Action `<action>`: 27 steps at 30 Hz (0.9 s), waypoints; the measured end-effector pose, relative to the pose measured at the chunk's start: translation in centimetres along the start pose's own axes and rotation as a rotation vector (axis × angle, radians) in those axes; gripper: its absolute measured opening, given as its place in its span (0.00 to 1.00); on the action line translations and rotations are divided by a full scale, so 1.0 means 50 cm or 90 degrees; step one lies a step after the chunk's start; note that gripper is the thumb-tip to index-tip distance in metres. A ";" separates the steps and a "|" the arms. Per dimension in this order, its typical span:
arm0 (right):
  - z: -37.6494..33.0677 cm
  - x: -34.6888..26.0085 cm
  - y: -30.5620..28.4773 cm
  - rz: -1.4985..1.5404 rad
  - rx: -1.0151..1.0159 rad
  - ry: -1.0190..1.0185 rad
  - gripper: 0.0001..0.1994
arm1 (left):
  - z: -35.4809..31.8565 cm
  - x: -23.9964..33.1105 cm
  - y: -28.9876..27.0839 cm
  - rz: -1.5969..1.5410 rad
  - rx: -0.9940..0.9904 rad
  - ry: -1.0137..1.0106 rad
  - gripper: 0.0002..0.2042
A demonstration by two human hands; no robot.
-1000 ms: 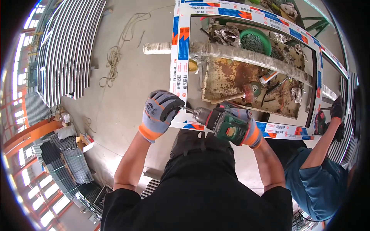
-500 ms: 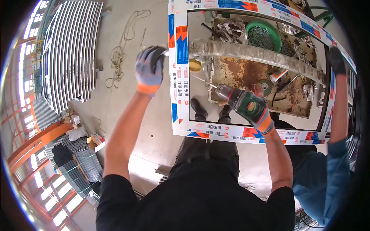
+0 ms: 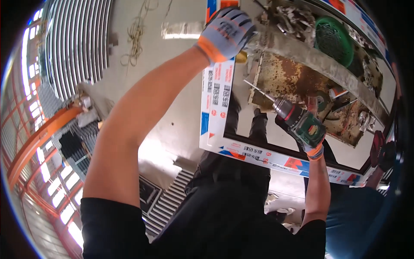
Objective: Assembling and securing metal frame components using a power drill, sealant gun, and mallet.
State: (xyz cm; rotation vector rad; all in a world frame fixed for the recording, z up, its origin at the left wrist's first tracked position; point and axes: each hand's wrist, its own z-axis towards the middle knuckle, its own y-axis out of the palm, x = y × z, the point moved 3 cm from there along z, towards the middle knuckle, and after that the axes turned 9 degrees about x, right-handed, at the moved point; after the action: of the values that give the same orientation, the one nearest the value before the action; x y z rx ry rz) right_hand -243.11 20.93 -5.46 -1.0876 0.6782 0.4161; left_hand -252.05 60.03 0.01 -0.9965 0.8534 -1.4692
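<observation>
My left hand (image 3: 226,35), in a grey glove with an orange cuff, lies over the left bar of a large rectangular frame (image 3: 217,93). Its fingers curl across the bar toward the opening; what lies beneath them is hidden. White, blue and red printed film wraps the frame. In my right hand (image 3: 316,150), also gloved, is a dark green power drill (image 3: 308,128). The drill's long thin bit (image 3: 258,90) points up and left, over the frame's opening and touching nothing that I can see.
Through the opening show a film-wrapped beam (image 3: 319,58), a rusty worktop (image 3: 282,77) with tools, and a green basin (image 3: 332,41) of screws. At right, a co-worker's dark-gloved hand (image 3: 387,155) is near the frame's corner. Stacked metal profiles (image 3: 79,43) lie at left.
My left hand has moved right, from beside the frame onto its left bar. The drill sits lower and further right in view. The co-worker's hand has come down along the frame's right side.
</observation>
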 end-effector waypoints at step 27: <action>0.125 -0.160 -0.118 0.353 0.232 0.313 0.18 | -0.012 -0.014 0.048 0.059 0.051 0.023 0.15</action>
State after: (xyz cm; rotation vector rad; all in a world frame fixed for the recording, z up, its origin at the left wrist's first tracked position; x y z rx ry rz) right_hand -243.41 24.27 5.81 -0.6388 1.4469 0.4741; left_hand -251.66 60.42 -2.49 -0.8615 0.8494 -1.4348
